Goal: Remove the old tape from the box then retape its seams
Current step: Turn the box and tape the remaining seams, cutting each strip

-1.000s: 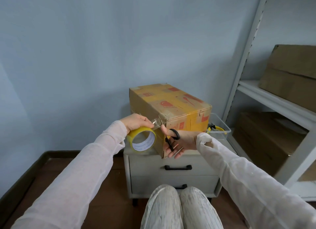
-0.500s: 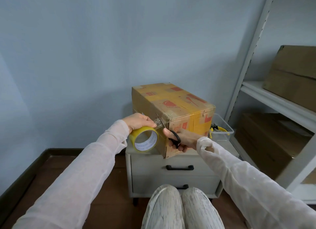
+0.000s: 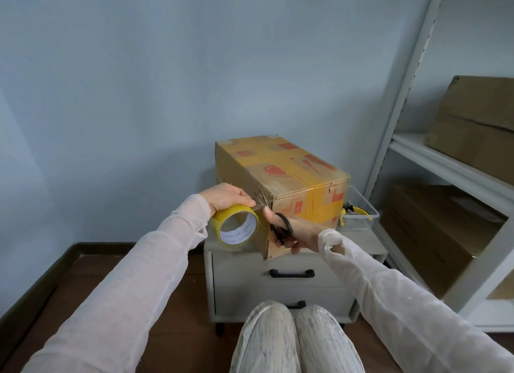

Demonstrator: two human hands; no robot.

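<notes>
The box (image 3: 281,183) sits on a small cabinet (image 3: 278,289) in the middle of the frame. The left hand (image 3: 228,197) grips a tape roll (image 3: 235,228). The right hand (image 3: 294,232) holds scissors (image 3: 282,225) at the box's near corner.

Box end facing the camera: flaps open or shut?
Shut: on the box, both flaps lie flat, meeting at a seam under yellow tape.

box (image 3: 281,183) on cabinet (image 3: 278,286) | tape roll (image 3: 236,226) left | bin (image 3: 358,214) right
</notes>
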